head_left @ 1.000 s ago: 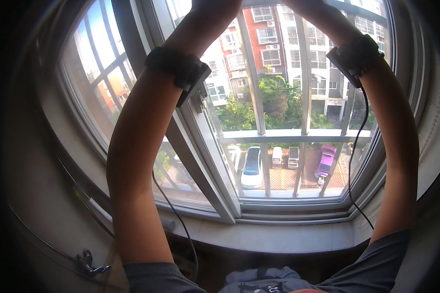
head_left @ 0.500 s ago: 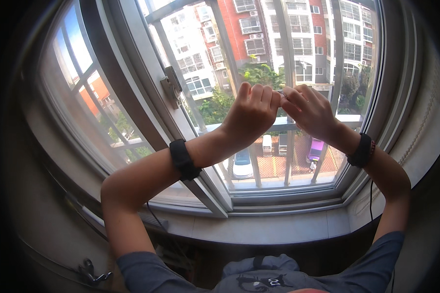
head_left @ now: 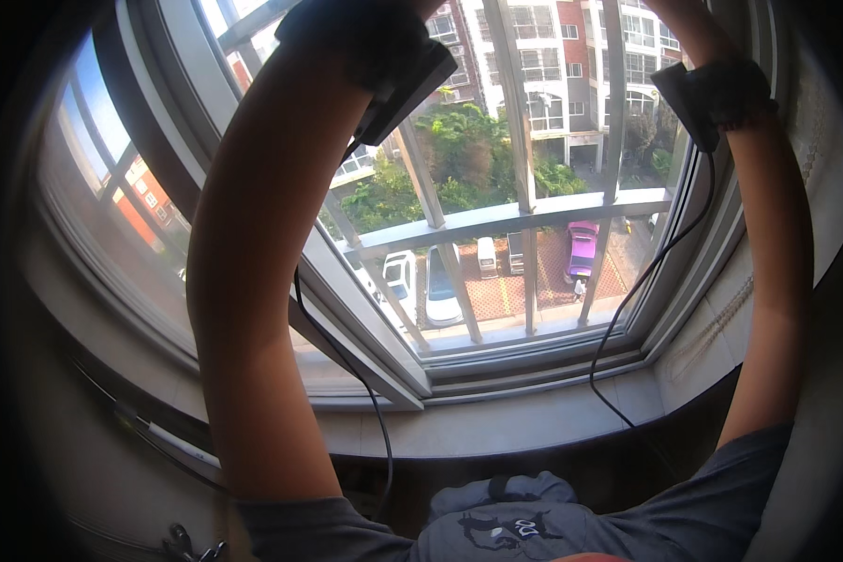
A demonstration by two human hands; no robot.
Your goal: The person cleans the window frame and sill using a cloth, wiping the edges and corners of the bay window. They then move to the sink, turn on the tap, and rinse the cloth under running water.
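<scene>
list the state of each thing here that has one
Left hand: out of view
Right hand: out of view
Left arm: raised
Right arm: raised
Left wristband: strapped on
Right wristband: strapped on
Left cable: hanging slack
Right cable: hanging slack
Purple car: parked
Window: cannot tell whether open

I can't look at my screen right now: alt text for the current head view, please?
Both hands are out of frame past the top edge; the left arm and right arm, in black wristbands with cables, are raised before a window. Beyond its metal bars are trees, cars and a building.
</scene>
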